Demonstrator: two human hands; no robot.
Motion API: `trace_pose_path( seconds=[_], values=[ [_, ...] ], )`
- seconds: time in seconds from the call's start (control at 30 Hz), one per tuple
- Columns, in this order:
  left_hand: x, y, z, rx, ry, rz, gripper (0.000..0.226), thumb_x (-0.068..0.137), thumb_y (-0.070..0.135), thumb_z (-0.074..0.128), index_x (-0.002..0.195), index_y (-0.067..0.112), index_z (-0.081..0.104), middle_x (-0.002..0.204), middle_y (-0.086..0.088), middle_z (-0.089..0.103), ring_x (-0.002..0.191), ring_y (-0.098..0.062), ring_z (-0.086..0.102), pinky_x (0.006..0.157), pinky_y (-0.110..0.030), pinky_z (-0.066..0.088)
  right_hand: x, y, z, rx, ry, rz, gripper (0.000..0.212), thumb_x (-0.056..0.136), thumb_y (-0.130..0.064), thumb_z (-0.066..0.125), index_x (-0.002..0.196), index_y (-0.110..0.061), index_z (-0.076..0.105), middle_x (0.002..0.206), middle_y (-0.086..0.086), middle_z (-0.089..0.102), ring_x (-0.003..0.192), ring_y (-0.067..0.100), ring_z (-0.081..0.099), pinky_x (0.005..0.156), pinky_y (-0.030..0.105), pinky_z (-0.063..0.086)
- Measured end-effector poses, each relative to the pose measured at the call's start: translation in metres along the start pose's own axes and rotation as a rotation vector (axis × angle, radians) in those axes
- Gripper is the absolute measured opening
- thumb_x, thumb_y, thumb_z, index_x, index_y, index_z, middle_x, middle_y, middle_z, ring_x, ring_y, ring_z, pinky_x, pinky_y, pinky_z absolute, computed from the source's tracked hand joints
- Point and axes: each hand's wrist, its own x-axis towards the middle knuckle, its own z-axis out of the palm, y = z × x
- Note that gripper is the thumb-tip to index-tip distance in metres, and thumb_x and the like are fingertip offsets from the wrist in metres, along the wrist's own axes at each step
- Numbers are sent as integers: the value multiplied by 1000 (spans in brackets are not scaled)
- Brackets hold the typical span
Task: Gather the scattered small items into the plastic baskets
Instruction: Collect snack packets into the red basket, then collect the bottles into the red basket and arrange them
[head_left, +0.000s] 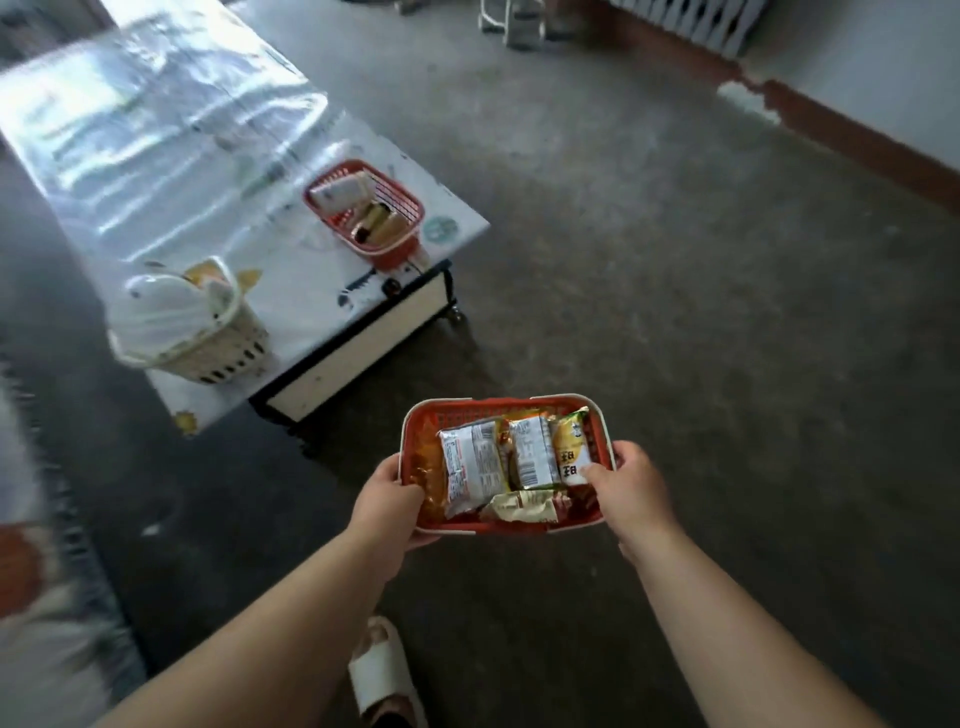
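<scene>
I hold an orange plastic basket (498, 408) with a white rim in the air above the floor, away from the table. My left hand (387, 501) grips its left end and my right hand (631, 486) grips its right end. Several snack packets (475, 462) lie inside it. A second orange basket (400, 208) with a few small items stands near the low table's right corner. A cream slotted basket (223, 348) holding white things sits at the table's near edge.
The low table (322, 296) has a shiny plastic cover and stands to the left on small castors. A sofa edge (47, 571) fills the lower left. My slippered foot (382, 670) is below. A stool (514, 26) stands far back on the grey floor.
</scene>
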Motion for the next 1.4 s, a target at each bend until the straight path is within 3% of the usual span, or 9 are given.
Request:
trace_pose_path(
  seconds=[0.2,0.4,0.47,0.6,0.83,1.03,1.2,1.3,1.4],
  values=[
    [13,87,-106,-43,-4,64,42,92,-4,47,116,30,51,105,-10,66,80,-30,73,68,-49,61,-9,-121,57,33,-82,-14,3,92,-15,61,93,-14,63,86,2,71,73,14,69,55,25,49],
    [29,152,-177,-4,6,106,44,94,0,50,128,27,45,103,-7,63,84,-26,71,64,-39,61,-21,-187,103,38,-250,125,10,91,-13,61,98,-7,58,83,11,72,65,20,70,49,27,49],
    [35,167,-191,-34,-11,101,39,95,3,50,128,24,47,103,-8,63,87,-27,70,70,-41,61,-22,-202,114,81,-291,160,9,92,-13,59,98,-7,57,80,11,71,60,19,67,46,26,46],
    [48,186,-203,-194,-5,89,27,98,5,48,119,22,52,103,-7,62,91,-25,67,72,-38,59,-14,-220,134,153,-308,221,12,94,-14,58,104,-7,56,90,15,72,75,26,71,53,31,52],
    [72,205,-215,-274,68,82,33,94,5,55,124,19,55,123,-9,60,113,-27,59,92,-44,54,20,-252,156,240,-235,229,6,93,-10,58,97,-10,53,87,14,70,66,24,69,43,26,50],
    [88,236,-219,-276,207,103,36,94,-2,49,126,14,54,117,-9,61,107,-27,61,83,-38,56,54,-302,191,329,-315,284,10,90,-8,62,97,-12,56,91,12,69,76,26,68,59,37,57],
    [107,257,-215,-351,235,109,38,93,-3,48,126,13,56,108,-9,64,105,-31,63,94,-47,53,78,-333,231,344,-396,311,11,89,-4,62,98,-9,56,97,16,69,86,31,69,81,50,57],
    [115,267,-217,-363,244,143,33,93,-4,48,120,13,56,110,-8,62,98,-23,63,85,-37,55,88,-335,256,364,-414,348,21,87,-1,62,107,-5,58,101,17,68,81,29,68,79,50,58],
    [132,280,-227,-360,257,182,29,93,-5,49,112,14,58,110,-10,63,99,-23,64,81,-32,56,98,-335,283,426,-422,408,24,87,5,59,110,-2,58,94,17,66,71,27,65,64,43,59]
  ],
)
